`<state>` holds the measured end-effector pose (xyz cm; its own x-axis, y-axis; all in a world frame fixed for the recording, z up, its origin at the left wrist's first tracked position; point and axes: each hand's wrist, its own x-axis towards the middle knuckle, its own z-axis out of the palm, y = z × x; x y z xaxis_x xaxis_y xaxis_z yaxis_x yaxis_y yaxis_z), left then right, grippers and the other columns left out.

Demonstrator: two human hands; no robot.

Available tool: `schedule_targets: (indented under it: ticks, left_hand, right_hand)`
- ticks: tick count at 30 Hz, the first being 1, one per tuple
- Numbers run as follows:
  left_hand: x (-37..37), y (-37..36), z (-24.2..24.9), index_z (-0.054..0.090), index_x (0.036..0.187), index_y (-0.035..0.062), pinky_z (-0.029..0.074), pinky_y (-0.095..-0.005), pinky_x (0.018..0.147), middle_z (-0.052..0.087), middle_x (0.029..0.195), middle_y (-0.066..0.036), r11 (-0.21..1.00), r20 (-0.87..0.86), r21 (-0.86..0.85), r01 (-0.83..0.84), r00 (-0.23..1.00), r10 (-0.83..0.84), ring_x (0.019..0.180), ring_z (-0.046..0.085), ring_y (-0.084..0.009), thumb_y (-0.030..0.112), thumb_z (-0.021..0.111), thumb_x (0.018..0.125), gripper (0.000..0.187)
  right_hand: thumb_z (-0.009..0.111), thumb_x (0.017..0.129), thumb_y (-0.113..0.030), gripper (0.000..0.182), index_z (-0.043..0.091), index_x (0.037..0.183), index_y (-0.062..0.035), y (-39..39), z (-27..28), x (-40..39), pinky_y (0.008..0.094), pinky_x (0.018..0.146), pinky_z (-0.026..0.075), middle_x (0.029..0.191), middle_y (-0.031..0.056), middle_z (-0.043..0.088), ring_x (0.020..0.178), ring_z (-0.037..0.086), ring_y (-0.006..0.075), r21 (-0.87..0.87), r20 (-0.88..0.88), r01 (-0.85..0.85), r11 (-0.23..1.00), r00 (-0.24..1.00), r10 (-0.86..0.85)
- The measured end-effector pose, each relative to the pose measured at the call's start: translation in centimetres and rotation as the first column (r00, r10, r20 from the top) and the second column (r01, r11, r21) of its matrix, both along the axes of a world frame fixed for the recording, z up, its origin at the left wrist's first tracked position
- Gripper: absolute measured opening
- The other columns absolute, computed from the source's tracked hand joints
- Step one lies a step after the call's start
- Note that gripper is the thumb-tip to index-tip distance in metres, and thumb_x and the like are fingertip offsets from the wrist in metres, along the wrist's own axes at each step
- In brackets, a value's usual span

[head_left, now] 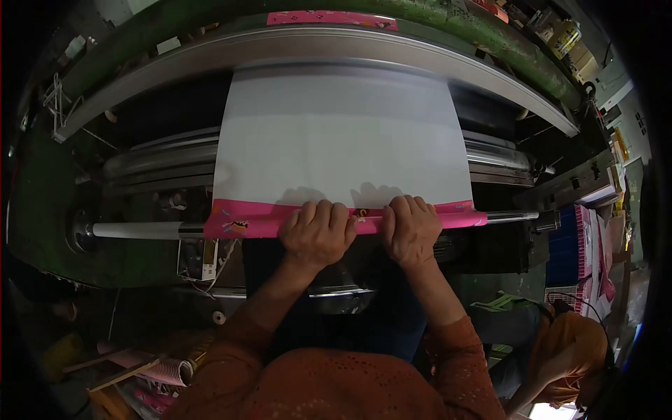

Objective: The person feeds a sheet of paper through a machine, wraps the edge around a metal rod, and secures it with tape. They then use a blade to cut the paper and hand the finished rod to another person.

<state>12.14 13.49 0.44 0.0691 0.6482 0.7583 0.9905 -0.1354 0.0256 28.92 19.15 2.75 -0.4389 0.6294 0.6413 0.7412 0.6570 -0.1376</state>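
A wide sheet (343, 140), pale on its upper face, comes down from under a metal crossbar toward me. Its near end shows a pink printed side (259, 222) and wraps around a metal shaft (511, 217). My left hand (318, 236) is closed over the pink wrap left of centre, knuckles up. Just to the right, my right hand (411, 231) grips the same wrap in a similar way. A short stretch of pink shows between the two hands. The thumbs and the underside of the wrap are mostly hidden.
Across the back run the metal crossbar (336, 43) and a green machine beam (189, 21). Metal rollers (161, 159) lie behind the shaft. At lower right another person (570, 350) bends over. Cardboard tubes (171, 371) lie at lower left.
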Motion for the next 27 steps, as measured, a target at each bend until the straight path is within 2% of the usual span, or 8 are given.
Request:
schedule_targets:
  ticks: [10, 12, 15, 18, 20, 22, 24, 27]
  left_hand:
    - [0.5, 0.1, 3.5, 0.056, 0.081, 0.0011, 0.047, -0.0445, 0.078, 0.056, 0.091, -0.015, 0.987, 0.154, -0.117, 0.112, 0.984, -0.094, 0.092, 0.055, -0.0358, 0.011, 0.061, 0.079, 0.011]
    - [0.3, 0.2, 4.4, 0.058, 0.084, -0.0006, 0.046, -0.0454, 0.082, 0.058, 0.098, -0.016, 0.903, 0.300, -0.400, 0.159, 0.953, -0.036, 0.097, 0.055, -0.0376, 0.009, 0.055, 0.084, 0.010]
    - [-0.9, 0.2, 4.8, 0.059, 0.094, -0.0020, 0.044, -0.0478, 0.090, 0.057, 0.114, -0.018, 0.933, 0.673, -0.198, 0.300, 0.734, -0.094, 0.109, 0.052, -0.0394, 0.009, 0.050, 0.089, 0.015]
    - [0.0, -2.6, 3.1, 0.057, 0.108, -0.0022, 0.039, -0.0507, 0.098, 0.051, 0.129, -0.020, 0.975, 0.425, 0.177, 0.133, 0.884, -0.197, 0.121, 0.047, -0.0385, 0.011, 0.048, 0.091, 0.024]
    - [1.3, -3.3, 2.1, 0.053, 0.119, -0.0019, 0.034, -0.0535, 0.103, 0.046, 0.135, -0.022, 0.969, 0.339, 0.017, 0.245, 0.911, -0.236, 0.128, 0.042, -0.0399, 0.017, 0.052, 0.091, 0.034]
    - [1.7, -1.1, 2.7, 0.054, 0.118, -0.0022, 0.036, -0.0543, 0.102, 0.047, 0.133, -0.023, 0.940, 0.028, -0.334, 0.063, 0.998, -0.057, 0.124, 0.044, -0.0408, 0.027, 0.057, 0.089, 0.041]
    - [1.5, 0.8, 4.2, 0.055, 0.118, -0.0021, 0.036, -0.0530, 0.102, 0.047, 0.133, -0.023, 0.924, 0.177, -0.372, 0.084, 0.984, -0.018, 0.125, 0.044, -0.0410, 0.024, 0.061, 0.086, 0.042]
    - [0.1, 1.8, 4.9, 0.055, 0.118, -0.0021, 0.038, -0.0501, 0.101, 0.047, 0.134, -0.022, 0.959, 0.197, -0.234, 0.162, 0.973, -0.117, 0.126, 0.043, -0.0404, 0.022, 0.063, 0.082, 0.044]
  right_hand:
    - [0.065, 0.082, -0.025, 0.023, 0.057, 0.067, -0.0103, 0.2, 1.4, -0.4, 0.0392, 0.060, 0.043, 0.065, 0.0060, 0.055, 0.070, 0.057, 0.0244, -0.205, -0.018, 0.033, 0.978, 0.999, -0.037]
    - [0.065, 0.082, -0.026, 0.023, 0.059, 0.067, -0.0099, 0.6, 2.3, -0.4, 0.0396, 0.064, 0.042, 0.070, 0.0063, 0.056, 0.075, 0.058, 0.0244, -0.232, 0.001, 0.038, 0.972, 0.999, -0.039]
    - [0.063, 0.083, -0.026, 0.019, 0.062, 0.076, -0.0081, 1.0, 3.7, -0.8, 0.0403, 0.073, 0.041, 0.087, 0.0076, 0.060, 0.087, 0.057, 0.0255, -0.342, 0.057, 0.035, 0.939, 0.998, -0.016]
    - [0.065, 0.082, -0.024, 0.021, 0.063, 0.094, -0.0071, 3.4, 3.3, -1.8, 0.0403, 0.076, 0.042, 0.097, 0.0082, 0.062, 0.090, 0.058, 0.0264, -0.225, 0.023, 0.066, 0.972, 0.998, -0.063]
    - [0.065, 0.081, -0.023, 0.031, 0.059, 0.108, -0.0077, 5.7, 2.9, -2.2, 0.0402, 0.081, 0.041, 0.108, 0.0096, 0.061, 0.097, 0.058, 0.0264, -0.162, 0.063, 0.103, 0.981, 0.994, -0.094]
    - [0.065, 0.081, -0.022, 0.033, 0.060, 0.110, -0.0081, 5.2, 3.3, -2.1, 0.0406, 0.084, 0.040, 0.111, 0.0093, 0.061, 0.100, 0.058, 0.0265, -0.065, 0.009, 0.087, 0.994, 0.996, -0.086]
    - [0.066, 0.080, -0.022, 0.037, 0.060, 0.113, -0.0093, 1.4, 3.4, -0.5, 0.0415, 0.087, 0.039, 0.114, 0.0076, 0.061, 0.105, 0.057, 0.0262, 0.075, -0.113, -0.011, 0.997, 0.993, 0.020]
    - [0.063, 0.082, -0.025, 0.043, 0.057, 0.123, -0.0106, -3.4, 0.8, 0.2, 0.0445, 0.096, 0.035, 0.125, 0.0081, 0.058, 0.118, 0.051, 0.0271, -0.077, -0.019, 0.009, 0.997, 1.000, -0.011]
